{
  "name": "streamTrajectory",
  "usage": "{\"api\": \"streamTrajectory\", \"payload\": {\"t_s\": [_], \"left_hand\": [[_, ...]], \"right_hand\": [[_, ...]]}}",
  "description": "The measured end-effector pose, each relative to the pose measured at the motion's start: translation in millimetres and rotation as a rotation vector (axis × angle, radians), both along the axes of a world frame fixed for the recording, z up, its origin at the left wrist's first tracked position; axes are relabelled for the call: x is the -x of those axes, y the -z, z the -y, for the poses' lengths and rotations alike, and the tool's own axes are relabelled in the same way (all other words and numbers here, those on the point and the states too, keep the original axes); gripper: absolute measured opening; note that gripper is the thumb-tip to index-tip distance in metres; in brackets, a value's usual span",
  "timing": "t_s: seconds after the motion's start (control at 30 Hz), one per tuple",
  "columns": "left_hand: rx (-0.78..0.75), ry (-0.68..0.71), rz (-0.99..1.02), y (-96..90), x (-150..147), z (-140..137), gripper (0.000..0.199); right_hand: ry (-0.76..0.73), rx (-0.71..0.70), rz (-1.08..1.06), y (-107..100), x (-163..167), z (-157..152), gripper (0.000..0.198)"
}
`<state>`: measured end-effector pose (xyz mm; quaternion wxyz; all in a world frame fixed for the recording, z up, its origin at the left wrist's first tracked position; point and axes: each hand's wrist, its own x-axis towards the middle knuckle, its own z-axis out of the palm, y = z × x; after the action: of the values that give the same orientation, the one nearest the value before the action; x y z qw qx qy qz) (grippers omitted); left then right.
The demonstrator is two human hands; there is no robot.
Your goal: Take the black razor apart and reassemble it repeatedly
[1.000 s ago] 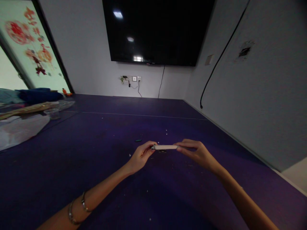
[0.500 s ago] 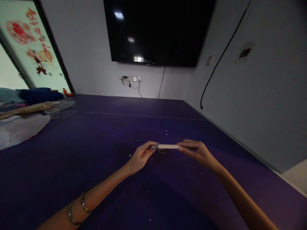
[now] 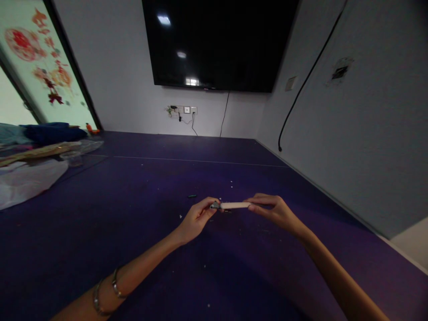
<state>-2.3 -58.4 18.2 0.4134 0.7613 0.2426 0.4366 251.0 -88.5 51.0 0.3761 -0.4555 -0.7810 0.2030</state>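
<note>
My left hand [image 3: 197, 219] pinches a small grey metallic piece [image 3: 216, 205] between thumb and fingertips. My right hand [image 3: 272, 208] grips the right end of a pale, flat stick-like piece [image 3: 236, 205], which lies nearly level between the two hands. The left end of the pale piece meets the metallic piece, but I cannot tell whether they are joined. Just below the pale piece a small dark object [image 3: 228, 211] shows in part, mostly hidden behind it. A small green stick [image 3: 192, 196] lies on the purple surface [image 3: 160, 258] beyond my left hand.
White crumbs [image 3: 181, 216] are scattered over the purple surface. A plastic bag [image 3: 31, 183] and dark blue cloth [image 3: 53, 133] lie at the left. A television [image 3: 220, 44] hangs on the far wall above sockets [image 3: 187, 109]. A black cable [image 3: 307, 80] hangs down the right wall.
The dark object below the pale piece shows less than before. Both hands keep nearly the same place and hold; the view has shifted slightly.
</note>
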Motion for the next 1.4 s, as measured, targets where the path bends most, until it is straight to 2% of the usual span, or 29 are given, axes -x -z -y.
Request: {"api": "streamTrajectory", "payload": {"t_s": [0.13,0.33,0.5,0.67,0.87,1.07,1.3,1.4], "left_hand": [[0.01,0.034,0.015,-1.1,-1,0,0.019],[-0.008,-0.004,-0.049,1.1,-3,1,0.018],[0.001,0.031,-0.052,1.9,-2,1,0.02],[-0.027,-0.013,-0.056,3.5,-2,-1,0.017],[0.004,0.047,-0.068,3.4,-2,1,0.02],[-0.006,0.008,-0.065,2.0,-2,0,0.018],[0.029,0.072,-0.056,1.3,-1,3,0.019],[0.057,0.06,-0.03,2.3,-3,3,0.019]], "right_hand": [[0.059,-0.027,0.018,-3,2,3,0.03],[0.009,-0.077,0.054,-13,18,15,0.028],[0.084,-0.108,0.071,-13,17,14,0.028],[0.008,-0.116,0.094,-17,21,18,0.027],[0.111,-0.092,0.095,-11,12,11,0.027],[0.014,-0.059,0.092,-17,18,17,0.027],[0.084,-0.009,0.06,-8,6,8,0.029],[0.098,0.036,-0.045,-3,4,3,0.03]]}}
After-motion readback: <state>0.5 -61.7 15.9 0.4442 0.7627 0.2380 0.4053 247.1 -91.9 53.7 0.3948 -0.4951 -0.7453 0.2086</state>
